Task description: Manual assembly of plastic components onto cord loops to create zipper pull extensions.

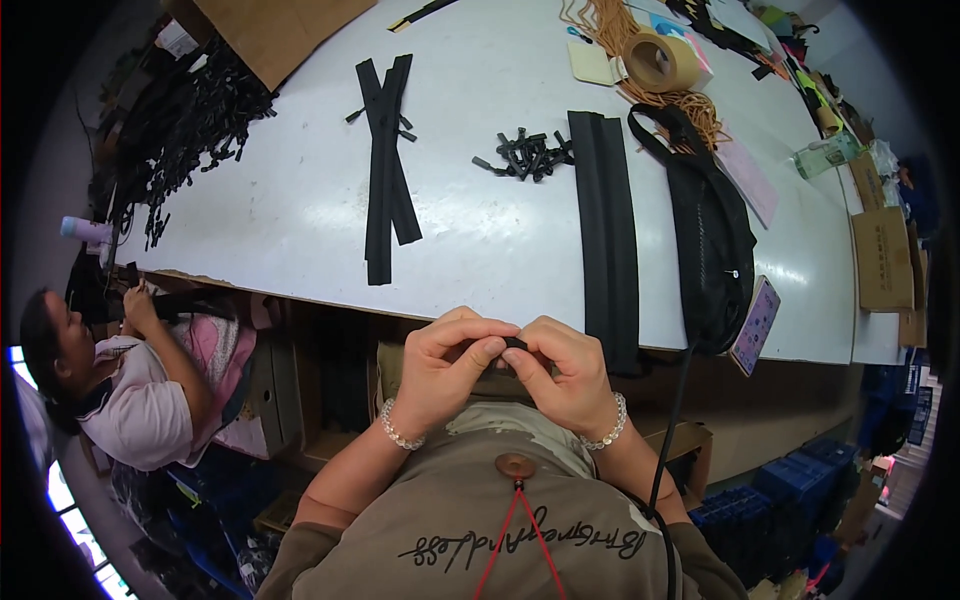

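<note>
My left hand (450, 358) and my right hand (566, 372) meet in front of my body, just off the table's near edge. Thumbs and fingertips of both pinch a small black piece (516, 343), mostly covered, so its exact kind cannot be made out. Beyond my left hand, two black zipper strips (380, 190) lie crossed on the table, with small pulls sticking out near their far ends. A small heap of black zipper pulls (535, 155) sits farther off. Right of it, a stack of long black zipper strips (605, 230) reaches over the near edge.
On the white table (480, 240) are a black bag (712, 240), a phone (756, 325) at the near edge, a tape roll (660, 62), tan cords (605, 22) and a bottle (826, 156). Black parts (190, 125) are piled far left, near a seated person (150, 400).
</note>
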Motion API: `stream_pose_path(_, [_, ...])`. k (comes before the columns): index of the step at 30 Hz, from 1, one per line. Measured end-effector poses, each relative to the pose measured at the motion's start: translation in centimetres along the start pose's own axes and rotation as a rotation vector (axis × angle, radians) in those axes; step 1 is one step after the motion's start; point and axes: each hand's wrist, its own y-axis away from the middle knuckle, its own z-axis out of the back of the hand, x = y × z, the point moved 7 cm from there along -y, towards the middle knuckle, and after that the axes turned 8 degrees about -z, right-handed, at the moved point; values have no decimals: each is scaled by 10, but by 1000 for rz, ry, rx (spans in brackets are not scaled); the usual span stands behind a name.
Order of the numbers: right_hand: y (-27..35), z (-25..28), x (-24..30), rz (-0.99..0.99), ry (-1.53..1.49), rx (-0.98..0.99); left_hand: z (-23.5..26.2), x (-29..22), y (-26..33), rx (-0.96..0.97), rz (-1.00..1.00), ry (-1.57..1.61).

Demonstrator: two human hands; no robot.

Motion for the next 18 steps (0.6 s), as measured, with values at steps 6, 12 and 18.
stream_pose_path(6, [0, -6, 3, 93, 0, -1, -2, 9, 7, -88, 51, 91])
stream_pose_path(12, [1, -12, -19, -87, -281, 84, -3, 16, 12, -125, 75, 66])
stream_pose_path(18, [5, -9, -31, -204, -205, 44, 6, 15, 9, -140, 187, 164])
